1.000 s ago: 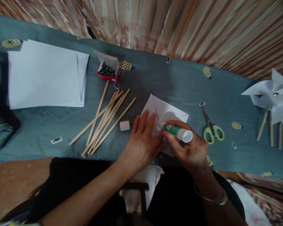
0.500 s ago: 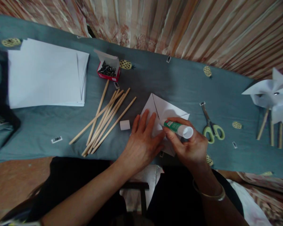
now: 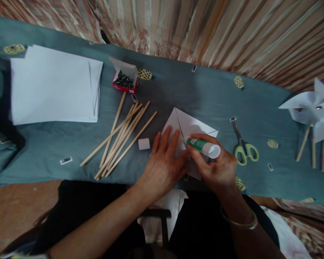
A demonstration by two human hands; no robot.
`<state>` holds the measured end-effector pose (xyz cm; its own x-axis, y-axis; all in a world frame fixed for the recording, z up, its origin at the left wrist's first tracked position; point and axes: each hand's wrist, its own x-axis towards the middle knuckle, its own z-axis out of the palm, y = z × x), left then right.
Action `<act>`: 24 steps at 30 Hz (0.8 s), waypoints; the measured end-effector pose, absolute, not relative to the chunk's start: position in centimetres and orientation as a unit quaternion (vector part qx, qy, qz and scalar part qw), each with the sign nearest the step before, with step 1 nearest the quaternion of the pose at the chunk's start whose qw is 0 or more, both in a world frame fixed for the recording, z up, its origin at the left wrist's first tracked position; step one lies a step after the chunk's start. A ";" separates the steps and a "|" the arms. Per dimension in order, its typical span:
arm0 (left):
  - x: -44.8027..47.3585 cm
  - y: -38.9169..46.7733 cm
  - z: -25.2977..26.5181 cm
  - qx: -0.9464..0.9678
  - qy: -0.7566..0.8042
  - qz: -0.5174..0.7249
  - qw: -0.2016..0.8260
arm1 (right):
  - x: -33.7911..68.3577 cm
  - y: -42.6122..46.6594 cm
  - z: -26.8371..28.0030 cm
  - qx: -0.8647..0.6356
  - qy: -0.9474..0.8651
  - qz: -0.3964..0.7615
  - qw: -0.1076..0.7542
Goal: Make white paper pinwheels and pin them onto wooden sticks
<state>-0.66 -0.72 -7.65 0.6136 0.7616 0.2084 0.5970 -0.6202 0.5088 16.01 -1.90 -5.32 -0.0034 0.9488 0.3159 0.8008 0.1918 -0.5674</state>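
A white paper square [image 3: 196,124] with cut lines running in from its corners lies on the cloth in front of me. My left hand [image 3: 164,158] rests flat on its left part, fingers spread. My right hand [image 3: 218,165] grips a green and white glue stick [image 3: 202,145], tilted, with its tip end down near the middle of the paper. Whether the tip touches the paper is hidden by the fingers. A small white cap [image 3: 144,144] sits just left of my left hand. Scissors [image 3: 242,145] with green handles lie to the right of my right hand.
Several wooden sticks [image 3: 121,142] lie in a loose pile at left. Behind them stands an open red box [image 3: 125,81] of small metal pieces. A stack of white paper [image 3: 51,86] is far left. Paper pinwheels [image 3: 305,102] on sticks lie at the right edge.
Both hands and the glue stick stay almost where they were. The glue stick's rear end has shifted very slightly. The whole view has moved a few pixels.
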 end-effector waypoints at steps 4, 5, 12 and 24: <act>-0.6 -0.7 -7.6 0.875 0.388 0.202 0.206 | 15.9 -1.8 -5.3 -0.627 -0.696 0.126 0.328; -0.6 -0.7 -7.6 0.875 0.388 0.202 0.207 | 15.9 -1.8 -5.3 -0.627 -0.695 0.128 0.328; -0.7 -0.8 -7.7 0.874 0.388 0.200 0.213 | 15.8 -1.6 -5.3 -0.631 -0.690 0.137 0.328; -0.6 -0.8 -7.8 0.876 0.391 0.201 0.198 | 15.3 -1.7 -4.8 -0.634 -0.694 0.141 0.310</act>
<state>-0.58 -0.79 -7.78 0.6136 0.7647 0.1969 0.6059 -0.6158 0.5037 15.30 -1.72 -4.82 -0.0041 0.9679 0.2514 0.7935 0.1561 -0.5883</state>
